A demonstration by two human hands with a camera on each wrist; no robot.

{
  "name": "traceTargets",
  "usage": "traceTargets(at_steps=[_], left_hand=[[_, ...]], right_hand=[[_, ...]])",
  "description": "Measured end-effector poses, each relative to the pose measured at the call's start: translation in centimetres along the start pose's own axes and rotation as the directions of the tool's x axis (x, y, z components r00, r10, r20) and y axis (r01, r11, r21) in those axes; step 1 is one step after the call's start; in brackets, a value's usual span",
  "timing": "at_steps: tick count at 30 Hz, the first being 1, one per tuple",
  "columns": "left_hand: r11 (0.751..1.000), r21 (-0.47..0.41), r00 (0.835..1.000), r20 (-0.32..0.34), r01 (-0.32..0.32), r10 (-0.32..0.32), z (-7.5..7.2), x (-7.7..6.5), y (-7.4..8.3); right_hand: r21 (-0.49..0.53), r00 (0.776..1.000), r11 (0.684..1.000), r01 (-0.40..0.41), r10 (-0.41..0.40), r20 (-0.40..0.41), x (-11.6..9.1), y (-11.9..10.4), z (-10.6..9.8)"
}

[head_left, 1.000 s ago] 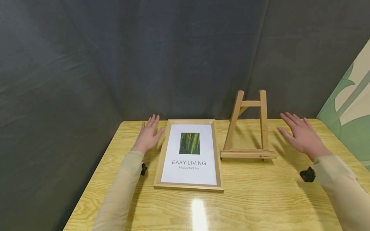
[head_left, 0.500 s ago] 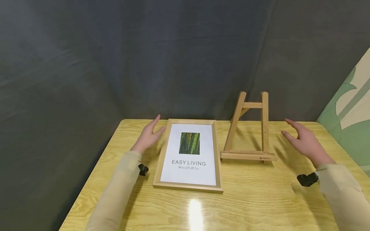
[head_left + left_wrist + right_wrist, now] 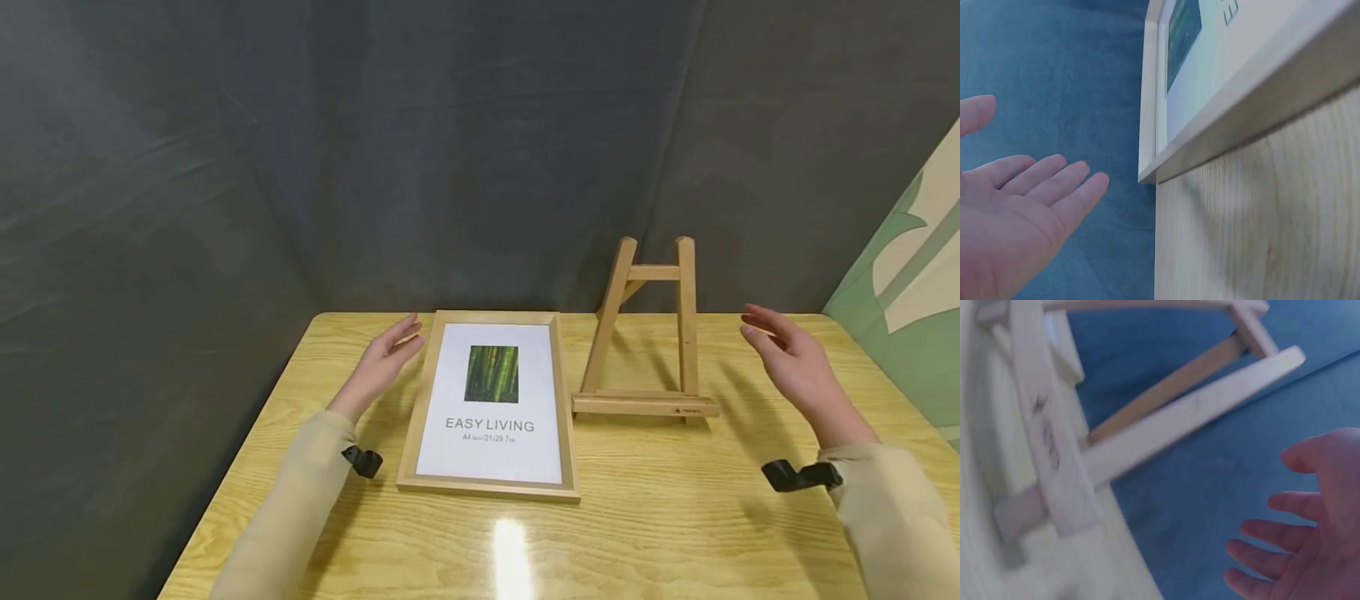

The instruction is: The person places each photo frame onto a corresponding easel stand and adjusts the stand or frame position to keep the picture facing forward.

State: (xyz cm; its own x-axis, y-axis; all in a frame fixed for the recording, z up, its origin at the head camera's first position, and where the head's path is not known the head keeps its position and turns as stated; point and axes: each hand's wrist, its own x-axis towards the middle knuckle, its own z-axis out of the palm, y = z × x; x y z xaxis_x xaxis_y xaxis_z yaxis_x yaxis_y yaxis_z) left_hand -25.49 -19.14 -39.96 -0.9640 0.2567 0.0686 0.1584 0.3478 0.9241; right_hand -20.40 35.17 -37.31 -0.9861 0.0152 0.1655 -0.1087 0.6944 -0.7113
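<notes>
A light wood picture frame (image 3: 567, 417) lies face up on the table, its white insert bearing a green bamboo picture and the words EASY LIVING. My left hand (image 3: 380, 367) hovers just left of it, palm turned inward, fingers relaxed and holding nothing. In the left wrist view that hand (image 3: 1029, 212) is spread beside the frame's corner (image 3: 1150, 169). To the right of the frame stands a small wooden easel (image 3: 686, 333) with a ledge at its foot. My right hand (image 3: 798, 367) hangs in the air right of the easel, holding nothing; the right wrist view shows its fingers (image 3: 1272, 534) apart from the easel's leg (image 3: 1191, 415).
The wood-grain table (image 3: 645, 517) ends at the back against a dark grey cloth (image 3: 480, 167). A green and beige patterned panel (image 3: 915, 292) rises at the right. Black wrist cameras (image 3: 798, 475) stick out below both wrists.
Both hands have turned from palms down to palms facing inward, and their fingers have drawn closer together. The right hand has shifted slightly right. Frame and easel stay where they were.
</notes>
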Motion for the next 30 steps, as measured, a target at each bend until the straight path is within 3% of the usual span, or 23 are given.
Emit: traceTargets(at_steps=[6,10,16,18,22,30], left_hand=[[0.988,-0.151,0.999,0.038,0.028,-0.022,0.0,-0.6,0.3],[0.970,-0.235,0.997,0.062,0.067,-0.053,0.0,-1.2,0.4],[0.956,-0.277,0.993,0.096,0.096,-0.072,0.0,-1.8,0.5],[0.950,-0.297,0.992,0.106,0.095,-0.066,0.1,-2.0,0.6],[0.932,-0.353,0.991,0.126,0.087,-0.045,0.3,-2.4,1.0],[0.894,-0.443,0.985,0.172,0.070,0.008,0.9,-3.1,2.5]], right_hand=[[0.056,1.000,0.998,0.023,-0.023,-0.001,-1.0,-1.8,-0.1],[0.164,0.995,0.982,0.096,-0.089,-0.047,-1.6,-3.0,0.2],[0.419,0.981,0.888,0.191,-0.189,-0.046,-2.6,-5.4,0.5],[0.516,0.975,0.831,0.208,-0.221,-0.037,-2.9,-6.2,0.7],[0.602,0.958,0.764,0.234,-0.285,-0.010,-3.3,-7.6,1.5],[0.618,0.930,0.748,0.240,-0.361,0.075,-4.2,-10.1,3.0]])
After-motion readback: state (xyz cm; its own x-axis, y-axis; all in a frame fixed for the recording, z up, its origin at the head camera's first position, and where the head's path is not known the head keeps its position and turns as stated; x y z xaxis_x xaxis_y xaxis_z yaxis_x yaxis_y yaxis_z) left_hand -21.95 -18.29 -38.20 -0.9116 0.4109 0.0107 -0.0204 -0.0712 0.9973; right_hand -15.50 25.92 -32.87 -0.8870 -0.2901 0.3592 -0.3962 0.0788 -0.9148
